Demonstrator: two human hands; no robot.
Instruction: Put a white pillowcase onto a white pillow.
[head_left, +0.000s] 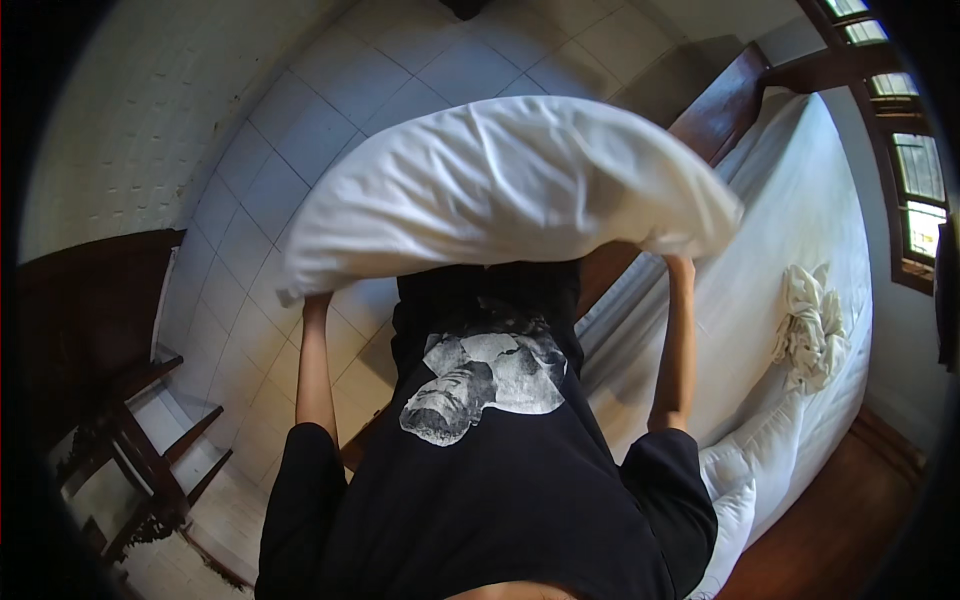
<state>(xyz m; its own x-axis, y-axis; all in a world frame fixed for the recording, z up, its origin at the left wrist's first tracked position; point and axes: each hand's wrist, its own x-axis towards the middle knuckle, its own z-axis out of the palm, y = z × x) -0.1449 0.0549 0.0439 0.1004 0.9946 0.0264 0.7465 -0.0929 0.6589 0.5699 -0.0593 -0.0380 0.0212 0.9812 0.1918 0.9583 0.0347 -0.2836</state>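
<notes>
A plump white pillow (495, 187) is held up in front of my body, bent into an arch with creases across its cover. My left hand (318, 301) grips its lower left corner, and my right hand (679, 262) has hold of the lower right end. Cloth hides the fingers of both hands. Slight blur runs along the pillow's ends. Below the pillow shows my black T-shirt (480, 495) with a grey-and-white print.
On the right stands a bed with a white sheet (735, 300) and a wooden footboard (720, 97). A crumpled cream cloth (811, 330) and more white pillows (739, 480) lie on it. Pale floor tiles (262, 187) extend left, towards dark wooden furniture (150, 450). Windows (919, 187) line the right wall.
</notes>
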